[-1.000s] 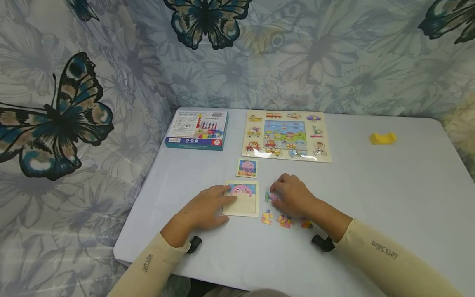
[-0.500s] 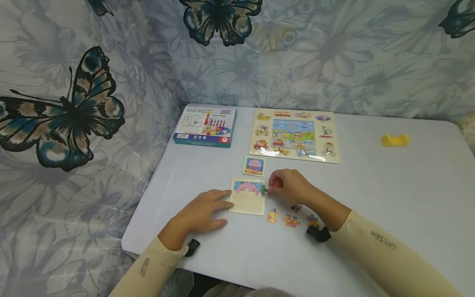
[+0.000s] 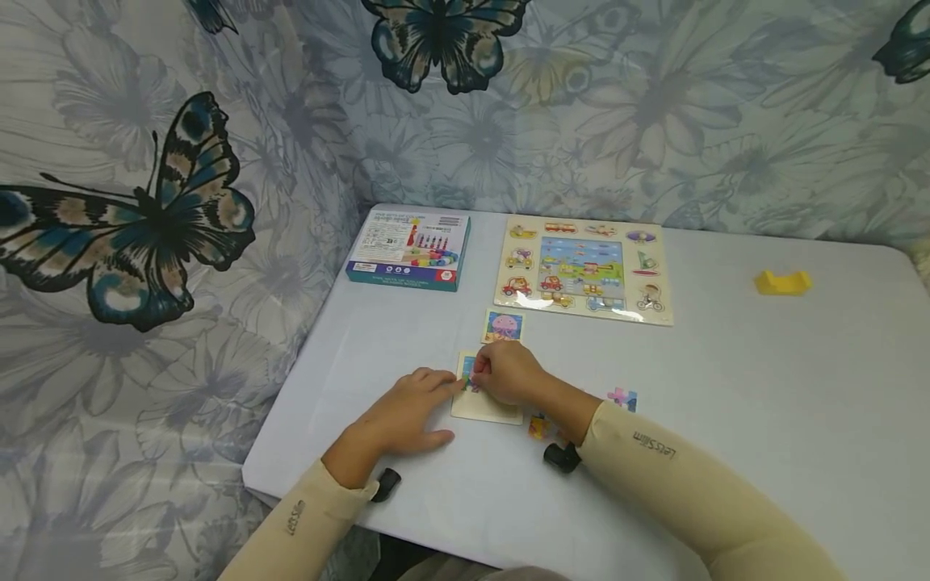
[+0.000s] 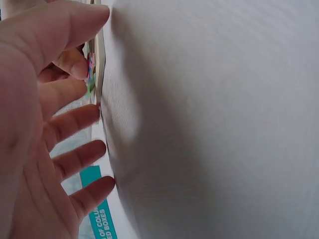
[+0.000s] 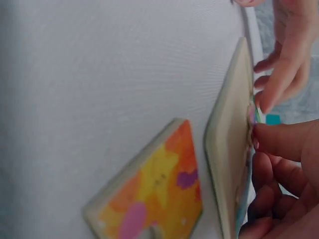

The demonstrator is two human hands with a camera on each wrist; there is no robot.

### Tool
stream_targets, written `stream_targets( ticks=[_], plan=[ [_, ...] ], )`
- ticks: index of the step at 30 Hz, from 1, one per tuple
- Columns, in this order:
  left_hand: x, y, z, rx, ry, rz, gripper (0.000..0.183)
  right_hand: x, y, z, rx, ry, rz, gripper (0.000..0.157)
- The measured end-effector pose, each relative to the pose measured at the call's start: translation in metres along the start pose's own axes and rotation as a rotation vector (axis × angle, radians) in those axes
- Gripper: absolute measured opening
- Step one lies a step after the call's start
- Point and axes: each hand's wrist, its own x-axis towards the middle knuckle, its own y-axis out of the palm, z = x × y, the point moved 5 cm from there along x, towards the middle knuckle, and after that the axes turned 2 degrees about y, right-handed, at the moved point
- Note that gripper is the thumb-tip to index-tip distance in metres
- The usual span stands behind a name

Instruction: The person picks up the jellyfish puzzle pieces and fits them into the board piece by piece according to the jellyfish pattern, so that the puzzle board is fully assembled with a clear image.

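A wooden puzzle board lies on the white table, its upper part partly covered by my right hand. Between thumb and fingers that hand pinches a small jigsaw piece, green and pink, low over the board's left side. My left hand rests at the board's left edge with fingers spread; its index fingertip is right by the piece. Close to the right wrist lie a yellow-orange jigsaw piece and a pink-and-blue one. Other loose pieces are hidden under the right forearm.
Just behind the board lies a small jellyfish picture card. Farther back are a teal-edged box and a large vehicle puzzle board. A yellow block stands at the right. Patterned fabric borders the table.
My right hand has picked up the green-edged jigsaw piece from beside the board and carried it left over the board. The left hand has stayed at the board's left edge.
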Motion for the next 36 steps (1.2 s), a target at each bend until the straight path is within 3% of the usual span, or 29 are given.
stream_targets(
  ticks=[10,23,29,33,36],
  plan=[
    [0.005,-0.006,-0.004,0.009,-0.017,-0.001,0.070,0.005,-0.004,-0.002,-0.018,0.012,-0.009,0.017],
    [0.011,-0.004,-0.010,0.026,0.002,0.038,0.064,0.010,-0.003,-0.010,0.026,0.069,0.074,0.026],
    [0.016,-0.006,-0.010,0.083,0.001,0.006,0.059,0.012,-0.002,-0.009,0.003,0.077,0.039,0.026],
    [0.020,-0.008,-0.010,0.099,-0.004,-0.016,0.060,0.009,-0.001,-0.008,-0.004,0.057,0.025,0.024],
    [0.023,-0.008,-0.010,0.086,-0.023,-0.006,0.063,0.003,-0.006,-0.011,0.016,-0.004,0.025,0.020]
  ],
)
